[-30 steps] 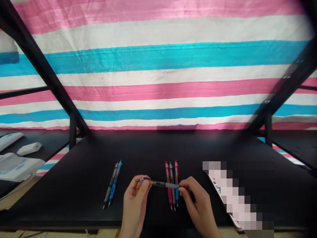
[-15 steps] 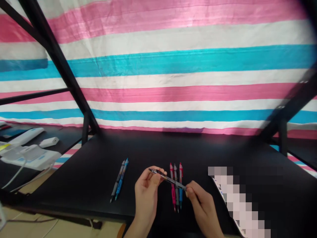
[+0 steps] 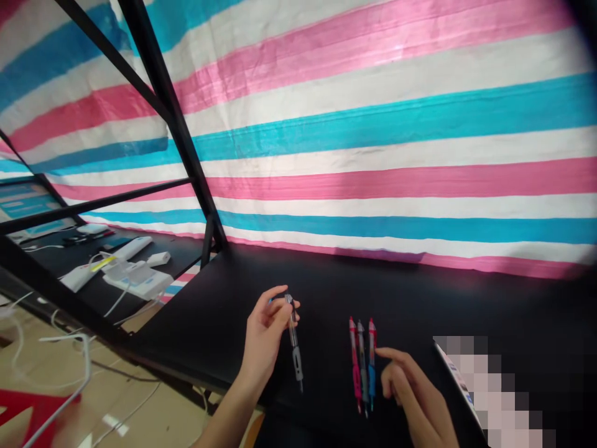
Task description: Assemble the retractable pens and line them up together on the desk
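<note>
Left hand (image 3: pixel 269 326): pinches clear-and-grey plastic pen (image 3: pixel 297 359); light, steady pressure suits.
Right hand (image 3: pixel 413 386): holds nothing, part-curled beside red-and-blue plastic pen (image 3: pixel 372 373).

Smooth black tabletop (image 3: pixel 321 292) with a matt finish; on it lie three pens (image 3: pixel 355 367) of pink, grey and blue plastic, see-through and shiny along their upper barrels, and above it is a clear plastic pen (image 3: pixel 293 333) with a dull grey, rubbery-looking grip (image 3: pixel 297 361). Behind the tabletop hangs a creased, plastic-looking striped sheet (image 3: pixel 373 186) with a soft gloss; at its left are a dark, metal-looking frame (image 3: pixel 184 143) and smooth white plastic devices (image 3: pixel 137 283).
</note>
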{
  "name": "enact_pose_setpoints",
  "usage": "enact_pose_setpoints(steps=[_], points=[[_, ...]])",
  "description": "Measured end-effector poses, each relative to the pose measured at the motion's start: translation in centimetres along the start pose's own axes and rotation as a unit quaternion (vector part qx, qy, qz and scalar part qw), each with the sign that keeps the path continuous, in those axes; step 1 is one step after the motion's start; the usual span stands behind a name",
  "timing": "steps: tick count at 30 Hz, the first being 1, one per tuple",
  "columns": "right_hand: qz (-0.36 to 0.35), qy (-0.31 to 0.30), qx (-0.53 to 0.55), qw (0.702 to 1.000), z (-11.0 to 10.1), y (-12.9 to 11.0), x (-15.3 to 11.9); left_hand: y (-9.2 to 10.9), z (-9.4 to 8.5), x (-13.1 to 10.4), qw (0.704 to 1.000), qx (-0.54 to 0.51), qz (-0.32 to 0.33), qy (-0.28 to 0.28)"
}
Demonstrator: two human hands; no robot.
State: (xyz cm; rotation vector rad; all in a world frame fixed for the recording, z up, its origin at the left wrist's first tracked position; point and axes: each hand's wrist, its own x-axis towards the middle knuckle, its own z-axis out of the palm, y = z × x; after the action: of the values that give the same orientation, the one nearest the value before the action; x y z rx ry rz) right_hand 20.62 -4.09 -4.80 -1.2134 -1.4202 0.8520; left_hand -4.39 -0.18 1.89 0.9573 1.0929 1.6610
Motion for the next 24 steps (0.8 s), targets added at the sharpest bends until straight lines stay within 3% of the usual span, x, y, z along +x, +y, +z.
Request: enact_pose_setpoints(steps=[7, 24], points=[[0.014, -0.001, -0.038, 0.999, 0.1, -0.3, 0.2, 0.0, -1.1, 1.2, 0.997, 0.026, 0.033, -0.06], [0.006, -0.027, -0.042, 0.999, -0.3, 0.6, 0.2, 1.8, -3.1, 5.4, 0.988, 0.098, 0.005, -0.118]])
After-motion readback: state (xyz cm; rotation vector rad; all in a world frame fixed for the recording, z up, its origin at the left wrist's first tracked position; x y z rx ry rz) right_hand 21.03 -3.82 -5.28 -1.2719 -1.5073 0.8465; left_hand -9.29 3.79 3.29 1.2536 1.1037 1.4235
